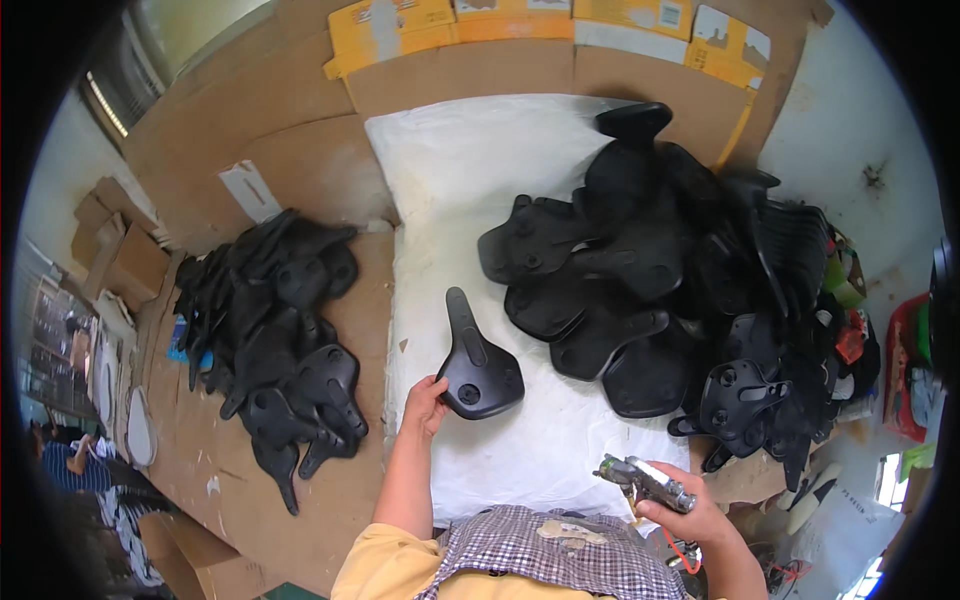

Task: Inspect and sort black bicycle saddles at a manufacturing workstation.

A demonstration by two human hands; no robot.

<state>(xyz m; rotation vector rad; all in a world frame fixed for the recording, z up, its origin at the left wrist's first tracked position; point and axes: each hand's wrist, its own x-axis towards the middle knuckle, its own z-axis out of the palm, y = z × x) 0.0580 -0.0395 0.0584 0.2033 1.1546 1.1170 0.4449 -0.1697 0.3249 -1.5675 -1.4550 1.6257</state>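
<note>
My left hand grips the lower left edge of a black bicycle saddle over the white sheet. The saddle's narrow nose points away from me and its wide end lies toward me. In my right hand is a metal spray gun, its head turned left toward the saddle; an orange-red hose hangs below it. A big heap of black saddles covers the right side of the sheet. On the brown cardboard to the left lies a smaller pile of saddles.
Cardboard panels with yellow printed strips rise behind the work surface. At the far right stands a red container with mixed items. Open cardboard boxes are at the lower left, and another person sits beyond.
</note>
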